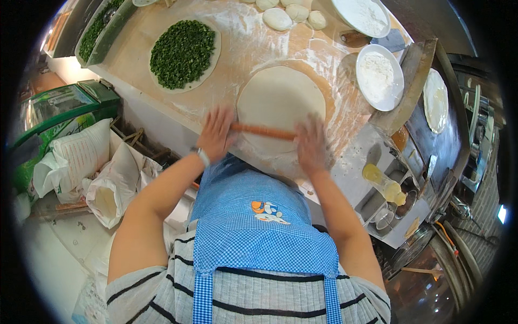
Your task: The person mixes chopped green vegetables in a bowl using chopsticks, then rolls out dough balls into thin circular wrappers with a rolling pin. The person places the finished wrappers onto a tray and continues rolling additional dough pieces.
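Observation:
A wooden rolling pin [263,131] lies across the near part of a round, flat dough sheet [281,95]. My left hand [216,131] is on the pin's left end, fingers stretched forward. On the right end rests my right hand [311,141], blurred, its palm over the wood. Both pin ends are hidden under my hands. The sheet lies on a floured wooden work surface [251,48]. Farther left, another dough round [216,52] carries a thick layer of chopped green herbs or leaves [182,54].
Several dough balls [277,19] sit at the far edge. Flour bowls [380,77] and a scraper [388,40] stand at right. Beyond a metal divider [408,89], a flatbread [436,101] lies on a griddle [441,141]. An oil bottle [384,184] lies near right; a greens tub [105,36] stands far left.

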Demonstrator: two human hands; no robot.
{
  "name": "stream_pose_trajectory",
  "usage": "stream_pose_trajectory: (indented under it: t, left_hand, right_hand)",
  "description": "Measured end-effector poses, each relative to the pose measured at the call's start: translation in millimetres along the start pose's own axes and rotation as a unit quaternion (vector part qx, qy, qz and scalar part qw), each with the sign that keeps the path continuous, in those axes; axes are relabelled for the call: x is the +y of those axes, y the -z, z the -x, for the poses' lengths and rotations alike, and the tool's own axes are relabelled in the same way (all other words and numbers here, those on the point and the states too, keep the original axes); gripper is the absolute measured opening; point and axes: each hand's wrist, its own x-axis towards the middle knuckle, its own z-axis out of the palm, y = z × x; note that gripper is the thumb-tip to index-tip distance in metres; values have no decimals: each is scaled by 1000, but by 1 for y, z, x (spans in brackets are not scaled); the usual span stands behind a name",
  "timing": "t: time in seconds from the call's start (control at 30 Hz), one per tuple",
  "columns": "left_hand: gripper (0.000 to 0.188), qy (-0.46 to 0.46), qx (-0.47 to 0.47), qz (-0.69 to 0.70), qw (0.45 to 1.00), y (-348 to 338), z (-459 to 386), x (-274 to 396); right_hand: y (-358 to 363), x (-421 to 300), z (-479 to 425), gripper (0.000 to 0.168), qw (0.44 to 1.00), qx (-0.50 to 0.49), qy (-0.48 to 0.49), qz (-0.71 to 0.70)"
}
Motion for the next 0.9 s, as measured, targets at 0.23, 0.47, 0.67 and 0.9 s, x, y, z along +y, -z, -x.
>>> stream_pose_trajectory:
  t: [0.23,0.47,0.67,0.9]
  left_hand:
    - [78,75,113,52,989,18,-87,-11]
    - [80,110,20,68,991,-17,45,17]
    - [69,112,188,19,976,30,-75,-31]
    - [71,-6,-11,119,993,11,19,21]
  right_hand:
    - [9,23,-80,50,998,33,45,17]
    - [-1,6,-46,38,994,-49,96,-12]
    - [8,11,-181,52,997,7,74,11]
    - [6,23,-9,53,999,-43,32,1]
